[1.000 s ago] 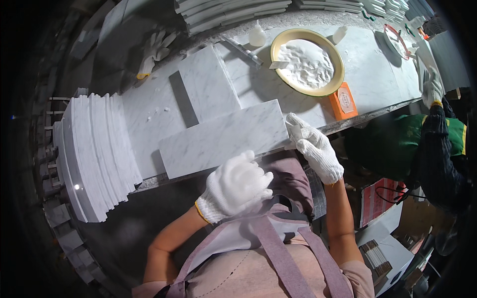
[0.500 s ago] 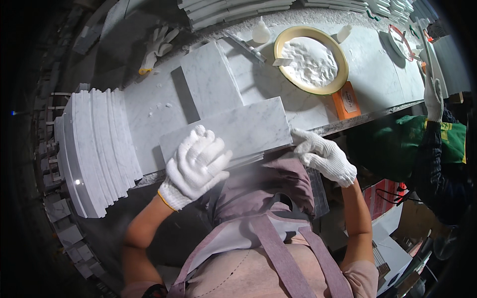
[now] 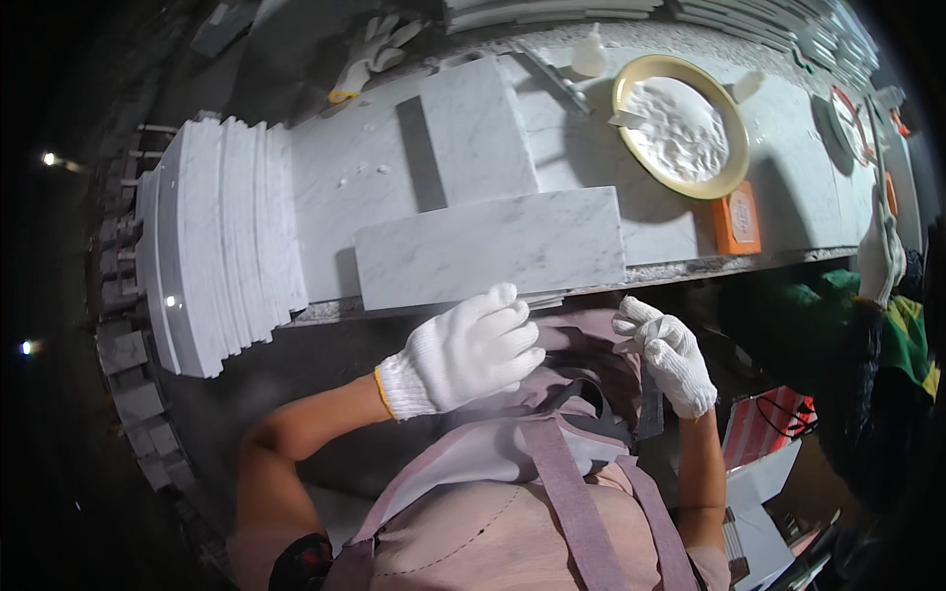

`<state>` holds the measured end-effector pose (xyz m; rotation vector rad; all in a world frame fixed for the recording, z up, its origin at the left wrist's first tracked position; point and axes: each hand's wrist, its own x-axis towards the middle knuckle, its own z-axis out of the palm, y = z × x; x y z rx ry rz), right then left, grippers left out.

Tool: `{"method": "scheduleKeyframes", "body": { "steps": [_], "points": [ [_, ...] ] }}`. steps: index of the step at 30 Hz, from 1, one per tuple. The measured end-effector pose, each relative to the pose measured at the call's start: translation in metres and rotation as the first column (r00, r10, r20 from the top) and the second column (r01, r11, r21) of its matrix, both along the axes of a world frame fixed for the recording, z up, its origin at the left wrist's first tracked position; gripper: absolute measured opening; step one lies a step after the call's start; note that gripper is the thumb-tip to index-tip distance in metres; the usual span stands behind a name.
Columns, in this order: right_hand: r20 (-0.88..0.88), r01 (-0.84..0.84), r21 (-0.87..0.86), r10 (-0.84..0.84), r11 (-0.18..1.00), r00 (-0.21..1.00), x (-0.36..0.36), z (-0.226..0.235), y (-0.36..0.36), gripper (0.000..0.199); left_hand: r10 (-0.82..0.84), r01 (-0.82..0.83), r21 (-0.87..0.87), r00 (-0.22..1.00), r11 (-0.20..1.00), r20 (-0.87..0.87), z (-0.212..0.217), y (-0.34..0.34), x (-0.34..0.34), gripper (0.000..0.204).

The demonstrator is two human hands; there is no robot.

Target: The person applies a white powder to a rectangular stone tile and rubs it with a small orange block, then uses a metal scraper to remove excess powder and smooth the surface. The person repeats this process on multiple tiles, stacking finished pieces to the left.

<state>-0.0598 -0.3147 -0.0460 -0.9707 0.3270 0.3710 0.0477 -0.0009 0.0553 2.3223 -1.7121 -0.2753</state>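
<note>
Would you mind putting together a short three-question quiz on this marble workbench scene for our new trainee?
1. True or false: the left hand is pressed flat on top of the marble slab.
2. Multiple choice: what lies just right of the slab near the bench edge? A) an orange rectangular block B) a blue bucket C) a hammer
3. Fill in: the round yellow-rimmed dish holds a ____ paste.

Key
1. False: it is off the bench, by the slab's near edge, fingers curled.
2. A, the orange block.
3. White.
</note>
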Motion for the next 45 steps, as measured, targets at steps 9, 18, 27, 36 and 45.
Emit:
{"method": "scheduleKeyframes", "body": {
  "steps": [9, 18, 27, 36, 45],
  "points": [
    [0.081, 0.018, 0.076, -0.024, 0.997, 0.996, 0.025, 0.004, 0.03, 0.029, 0.554, -0.547, -0.118, 0.772, 0.829, 0.311, -0.01, 0.052, 0.012, 0.088],
    [0.041, 0.048, 0.139, -0.054, 0.989, 0.998, 0.035, -0.001, 0.047, 0.027, 0.472, -0.535, 0.31, 0.843, 0.786, 0.258, -0.017, 0.067, 0.043, 0.126],
    [0.121, 0.126, 0.058, -0.132, 0.99, 0.984, 0.041, 0.002, 0.059, 0.02, 0.464, -0.492, 0.278, 0.87, 0.825, 0.166, -0.029, 0.072, 0.052, 0.122],
    [0.365, 0.08, 0.277, -0.182, 0.957, 0.913, 0.063, 0.05, 0.047, 0.021, 0.718, -0.696, 0.222, 0.584, 0.683, -0.379, 0.022, 0.053, -0.01, 0.11],
    [0.522, -0.073, 0.239, -0.065, 0.968, 0.851, 0.097, 0.088, 0.074, 0.059, 0.756, -0.946, -0.068, 0.296, 0.318, -0.583, 0.135, 0.111, -0.036, 0.112]
  ]
}}
